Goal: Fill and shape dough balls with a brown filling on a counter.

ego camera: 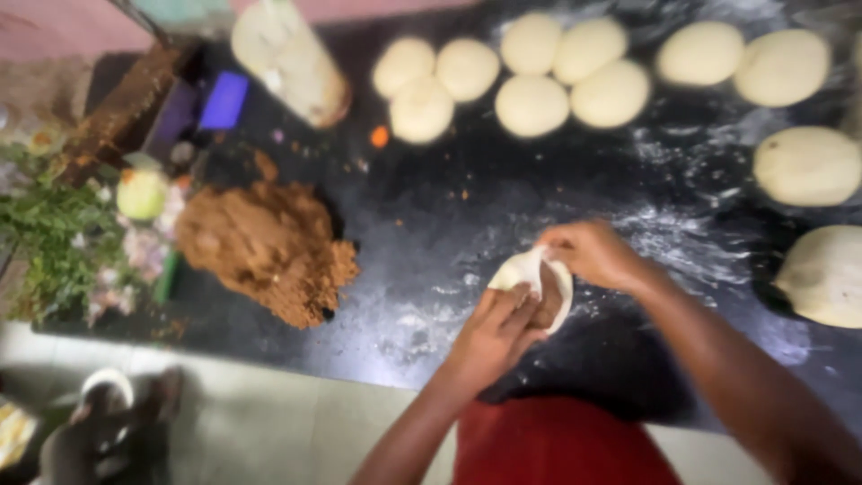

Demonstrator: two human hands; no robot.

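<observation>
Both forearms come up from the lower edge of the view and angle toward each other, meeting above the middle. The left hand (496, 334) sits lower, its back turned up, wrist straight, fingers held together and stretched forward with the tips curled slightly down and inward. The right hand (593, 254) sits just above and to the right, its arm running in from the lower right corner. Its wrist bends inward, and the fingers and thumb draw together in a pinch at the tips. The two hands are close, fingertips nearly touching. Both arms are bare.
</observation>
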